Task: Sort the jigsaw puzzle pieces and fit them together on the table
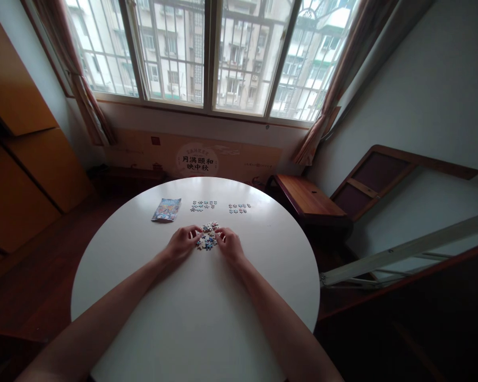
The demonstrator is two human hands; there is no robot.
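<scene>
A loose pile of small jigsaw puzzle pieces point(207, 243) lies on the white round table point(183, 318), between my two hands. At its left edge, my left hand point(184, 240) has its thumb and index finger curled close around what looks like a single puzzle piece. My right hand point(229, 244) touches the right edge of the pile, its fingers bent and a little apart, with nothing visible held. Beyond the pile, puzzle pieces lie in short rows, one group point(203, 205) at the middle and another group point(239, 208) to its right.
A printed puzzle bag point(166, 210) lies flat on the table, left of the rows. Behind the table's right far edge stands a wooden bench point(310, 195). A large printed cardboard panel point(239, 154) leans under the window, and orange cabinets point(43, 175) stand at left.
</scene>
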